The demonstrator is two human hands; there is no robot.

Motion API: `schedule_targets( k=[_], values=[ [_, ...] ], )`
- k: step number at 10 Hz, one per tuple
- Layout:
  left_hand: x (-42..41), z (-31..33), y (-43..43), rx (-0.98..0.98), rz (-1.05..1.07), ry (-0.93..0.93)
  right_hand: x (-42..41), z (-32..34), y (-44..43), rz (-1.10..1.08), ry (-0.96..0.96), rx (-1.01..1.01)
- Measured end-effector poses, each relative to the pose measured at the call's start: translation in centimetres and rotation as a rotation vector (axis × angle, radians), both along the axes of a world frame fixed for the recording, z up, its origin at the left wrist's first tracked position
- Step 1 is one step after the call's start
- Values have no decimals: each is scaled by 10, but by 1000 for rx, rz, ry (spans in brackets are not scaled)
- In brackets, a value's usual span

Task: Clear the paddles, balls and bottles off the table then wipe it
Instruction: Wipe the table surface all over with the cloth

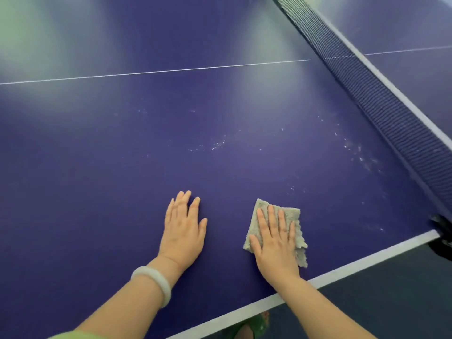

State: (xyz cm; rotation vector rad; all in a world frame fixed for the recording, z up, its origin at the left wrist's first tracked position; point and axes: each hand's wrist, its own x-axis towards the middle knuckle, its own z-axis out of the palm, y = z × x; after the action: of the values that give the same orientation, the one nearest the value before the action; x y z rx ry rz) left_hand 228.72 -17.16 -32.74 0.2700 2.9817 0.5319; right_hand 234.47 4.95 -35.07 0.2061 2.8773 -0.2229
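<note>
Right hand (pixel 276 243) flat, fingers spread, pressing cloth (pixel 292 216) onto table (pixel 97 167) near net (pixel 381 106); left hand (pixel 183 228) flat, empty, beside cloth; pale specks, perhaps dust.

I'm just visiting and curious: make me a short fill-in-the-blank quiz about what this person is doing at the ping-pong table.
1. The right hand presses flat on a grey ____.
2. The left hand lies flat on the table, which is ____ in colour.
3. A pale bangle sits on the ____ wrist.
4. White specks lie between the hands and the ____.

Missing words: cloth; blue; left; net
</note>
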Motion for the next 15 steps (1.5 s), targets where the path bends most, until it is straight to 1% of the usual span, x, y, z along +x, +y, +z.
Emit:
schedule_targets(
  k=[1, 2, 3, 4, 5, 6, 7, 8, 9, 10, 11, 12, 13, 14, 15],
  values=[
    [-7, -13, 42, -150, -27, -45, 13, -2, 19, 148, 23, 28],
    [-3, -22, 51, -249, -11, -27, 34, 0, 47, 148, 46, 45],
    [-2, -24, 51, -275, -5, -28, 54, 1, 62, -125, 43, 57],
    [-3, -24, 53, -275, -3, -48, 55, 0, 35, -267, 73, 24],
    [-3, -23, 53, -271, -5, -49, 47, -5, 12, 101, 89, -29],
    [-3, -24, 53, -271, -9, -44, 23, -4, 46, 430, 93, 10],
    [-3, -27, 52, -266, -7, -40, 5, -3, 106, 159, 48, 74],
    [-4, -28, 53, -260, -11, -35, 9, -2, 131, -434, 5, 57],
    [-4, -30, 53, -260, -16, -25, 8, -2, 86, -460, 46, 37],
    [-3, -30, 53, -263, -11, -20, -20, -5, 39, -35, 97, 14],
    [-4, -30, 53, -275, -5, -15, -72, -7, 47, 286, 115, -15],
    [-3, -30, 53, -280, -4, -12, -126, -10, 101, 257, 75, 9],
    [-3, -32, 53, -280, -8, -6, -147, -7, 155, -259, 0, 10],
    [-3, -33, 53, -276, -10, -2, -135, -6, 147, -705, 45, 10],
    [-4, -33, 53, -269, -13, 3, -124, -12, 78, -484, 110, 82]
  ],
)
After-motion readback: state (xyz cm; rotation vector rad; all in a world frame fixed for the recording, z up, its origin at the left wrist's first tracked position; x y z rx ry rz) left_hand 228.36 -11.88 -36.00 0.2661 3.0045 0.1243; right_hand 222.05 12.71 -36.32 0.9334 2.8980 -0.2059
